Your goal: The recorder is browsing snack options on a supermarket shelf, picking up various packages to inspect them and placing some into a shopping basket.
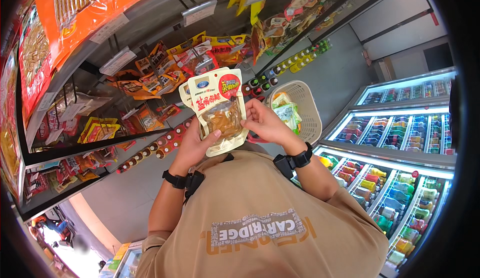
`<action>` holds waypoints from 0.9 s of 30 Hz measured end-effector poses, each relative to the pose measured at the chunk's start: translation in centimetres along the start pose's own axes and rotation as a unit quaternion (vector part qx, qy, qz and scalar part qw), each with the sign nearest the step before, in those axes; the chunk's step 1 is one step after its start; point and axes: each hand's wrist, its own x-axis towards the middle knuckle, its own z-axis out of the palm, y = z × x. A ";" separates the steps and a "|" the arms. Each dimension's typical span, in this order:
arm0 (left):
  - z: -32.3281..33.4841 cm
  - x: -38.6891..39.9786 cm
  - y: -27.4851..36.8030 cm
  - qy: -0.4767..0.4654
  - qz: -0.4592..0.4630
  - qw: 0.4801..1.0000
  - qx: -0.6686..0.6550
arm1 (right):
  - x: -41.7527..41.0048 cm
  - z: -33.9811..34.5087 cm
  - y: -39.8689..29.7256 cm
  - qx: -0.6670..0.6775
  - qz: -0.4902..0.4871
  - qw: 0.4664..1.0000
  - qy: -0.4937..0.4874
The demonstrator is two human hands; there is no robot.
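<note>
Two cream-coloured snack pouches (221, 120), one mostly behind the other, are held upright in front of my chest. The front one has a clear window showing brown food and bears red writing. My left hand (197, 141) grips the lower left side, with its thumb across the front pouch. My right hand (264, 122) pinches the right edge of the front pouch between thumb and fingers. Behind my right hand, on the floor, stands a beige plastic basket (313, 118) holding several green and white packets.
Ahead and to the left is a display rack (157, 0) hung with packaged snacks. Rows of bottles (172, 137) stand on the floor along its base. Lit drink coolers (386, 128) line the right side. Part of a person (56, 225) shows at the far lower left.
</note>
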 end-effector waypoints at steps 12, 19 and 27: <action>0.4 0.3 -1.2 0.008 0.007 1.000 -0.019 | -1.9 -0.1 -1.0 0.002 -0.006 1.000 0.007; 0.7 0.3 -0.8 -0.006 0.008 0.999 -0.041 | -2.6 0.1 -0.8 -0.018 -0.022 1.000 0.013; 0.4 0.2 -1.1 -0.024 0.013 0.999 -0.031 | -3.1 0.6 -0.4 -0.025 -0.019 0.999 0.012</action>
